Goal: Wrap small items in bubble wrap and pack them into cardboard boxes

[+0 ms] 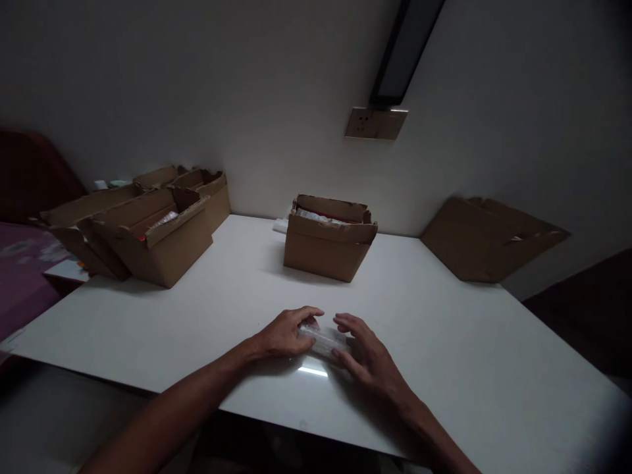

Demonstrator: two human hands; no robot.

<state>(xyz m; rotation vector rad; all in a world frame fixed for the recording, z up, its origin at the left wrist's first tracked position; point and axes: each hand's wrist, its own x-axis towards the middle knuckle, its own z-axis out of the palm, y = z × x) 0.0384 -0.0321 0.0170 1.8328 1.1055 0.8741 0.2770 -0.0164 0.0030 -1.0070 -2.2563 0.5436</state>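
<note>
A small clear plastic-wrapped packet (323, 341) lies between my two hands near the front of the white table (237, 296). My left hand (286, 334) is closed around the packet's left end, thumb on the near side and fingers on the far side. At the other end is my right hand (370, 355), its fingers spread and its thumb touching or very near the packet's right end. What is inside the wrapping cannot be made out. Behind the hands, an open cardboard box (323, 253) holds red and clear-wrapped items.
Several open cardboard boxes (182, 253) crowd the table's left side, one with wrapped items. Another cardboard box (474, 243) sits tilted at the back right. A white item (280, 225) lies behind the middle box. A wall socket (376, 124) is above.
</note>
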